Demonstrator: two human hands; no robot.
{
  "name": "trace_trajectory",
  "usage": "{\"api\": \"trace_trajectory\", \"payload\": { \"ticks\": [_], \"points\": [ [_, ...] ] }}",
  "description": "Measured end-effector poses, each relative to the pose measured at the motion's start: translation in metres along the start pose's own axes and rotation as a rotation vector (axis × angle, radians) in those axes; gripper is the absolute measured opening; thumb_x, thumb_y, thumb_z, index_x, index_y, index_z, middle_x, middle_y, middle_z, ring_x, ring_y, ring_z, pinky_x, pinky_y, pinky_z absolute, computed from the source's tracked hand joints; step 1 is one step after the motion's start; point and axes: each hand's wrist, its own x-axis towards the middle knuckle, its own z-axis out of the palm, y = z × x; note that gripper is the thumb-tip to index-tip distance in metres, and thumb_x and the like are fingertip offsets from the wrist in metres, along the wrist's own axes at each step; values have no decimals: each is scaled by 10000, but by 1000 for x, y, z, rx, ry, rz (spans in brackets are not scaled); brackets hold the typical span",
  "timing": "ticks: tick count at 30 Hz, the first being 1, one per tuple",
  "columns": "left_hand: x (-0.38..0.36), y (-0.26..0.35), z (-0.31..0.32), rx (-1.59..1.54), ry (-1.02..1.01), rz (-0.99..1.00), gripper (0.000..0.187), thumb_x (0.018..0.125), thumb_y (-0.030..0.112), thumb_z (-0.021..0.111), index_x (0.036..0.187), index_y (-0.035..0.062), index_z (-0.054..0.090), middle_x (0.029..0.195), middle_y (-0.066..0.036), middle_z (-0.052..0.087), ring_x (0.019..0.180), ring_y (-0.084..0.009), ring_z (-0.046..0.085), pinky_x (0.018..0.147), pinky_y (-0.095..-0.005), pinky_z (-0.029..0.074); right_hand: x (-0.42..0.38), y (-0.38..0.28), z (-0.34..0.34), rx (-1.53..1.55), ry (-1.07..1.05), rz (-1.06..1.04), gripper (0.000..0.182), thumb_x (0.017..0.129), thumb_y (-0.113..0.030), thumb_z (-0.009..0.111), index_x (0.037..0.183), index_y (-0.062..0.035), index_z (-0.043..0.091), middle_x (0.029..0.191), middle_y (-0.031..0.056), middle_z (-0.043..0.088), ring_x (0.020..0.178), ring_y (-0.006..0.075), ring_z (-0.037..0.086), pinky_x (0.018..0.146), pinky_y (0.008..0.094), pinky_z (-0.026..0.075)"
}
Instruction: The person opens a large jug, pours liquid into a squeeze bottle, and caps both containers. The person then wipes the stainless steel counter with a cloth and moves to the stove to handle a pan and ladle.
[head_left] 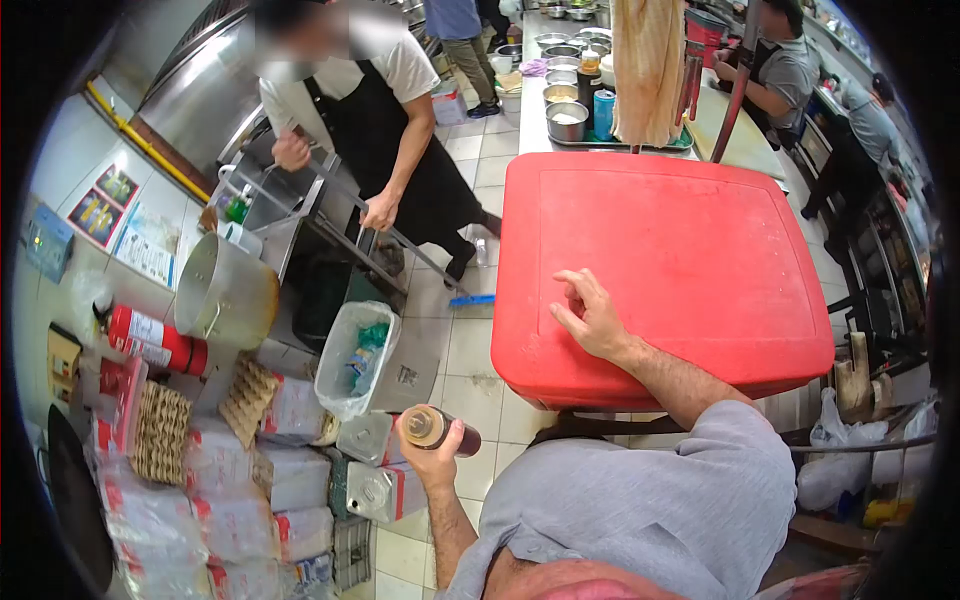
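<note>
My left hand (435,463) is wrapped round a bottle (425,427) of dark brown liquid with a tan top that faces up toward me. It is held out to the left of my body, over the tiled floor. My right hand (592,315) is over the large red lid (680,250) in front of me, close above its surface. Its fingers are loosely bent, the thumb stands apart from them, and nothing is in it.
At the left, a person in a black apron (405,165) holds a long handle above a blue squeegee head (472,300). A lined bin (350,400), large pot (250,300), fire extinguisher (160,340) and egg trays (160,430) stand left. Beyond the lid is a counter with metal bowls (567,122).
</note>
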Motion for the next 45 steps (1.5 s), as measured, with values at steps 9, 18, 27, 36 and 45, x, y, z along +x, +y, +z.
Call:
{"api": "trace_trajectory", "payload": {
  "ticks": [9,18,27,36,45],
  "points": [
    [89,-20,-5,-54,-286,96,517,611,93,801,1037,29,515,969,-65,560,878,-157,545,805,-298,450,14,9,-8,-258,333,17,408,778,-46,641,1160,-30,501,937,110,450,736,186,479,649,302,440],
    [166,-35,-20,-56,-533,109,505,591,78,796,1020,35,533,975,-54,574,879,-156,550,822,-303,448,58,79,-67,-704,922,132,429,781,-100,635,1186,-66,498,984,116,458,814,237,493,707,361,448],
    [244,-70,55,-159,-771,189,541,573,80,783,1035,19,509,986,-77,551,915,-189,532,865,-338,429,48,105,-78,-813,826,399,480,799,-175,629,1240,-94,459,1099,152,423,969,328,500,834,424,451],
    [309,-37,157,-248,-1002,289,524,584,54,785,1029,33,510,971,-73,559,899,-171,546,843,-323,447,48,99,-84,-654,839,484,460,808,-135,611,1235,-69,454,1069,148,432,951,301,500,826,400,445],
    [335,-36,206,-297,-1133,134,553,591,44,801,1054,26,498,973,-72,563,905,-166,544,847,-324,445,53,74,-47,-837,694,467,424,801,-138,635,1195,-66,497,1020,132,461,878,302,519,764,409,455]
  ]
}}
